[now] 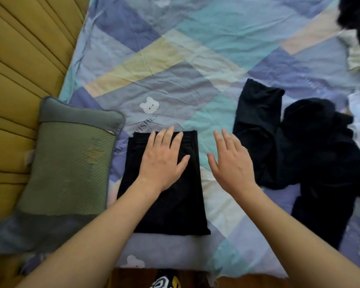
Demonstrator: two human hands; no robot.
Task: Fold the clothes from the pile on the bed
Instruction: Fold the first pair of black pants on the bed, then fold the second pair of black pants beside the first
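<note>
Now a folded black garment (164, 196) is seen lying flat near the front edge of the bed (175, 59), on a quilt patterned in blue, teal and cream patches. The left hand (164, 161) is laid palm-down on the upper part of this neat rectangle, its fingers (166, 136) straight and slightly spread, pressing the cloth. The right hand (231, 163) is held just beside the garment's right edge, over the quilt, with fingers extended and nothing gripped; whether it touches the quilt cannot be told. A loose pile of dark clothes (299, 152) is spread toward the right edge of the bed, close to the right hand. A grey-green pillow (71, 163) is set at the left edge, next to the folded garment, against a yellow padded surface (19, 80).
</note>
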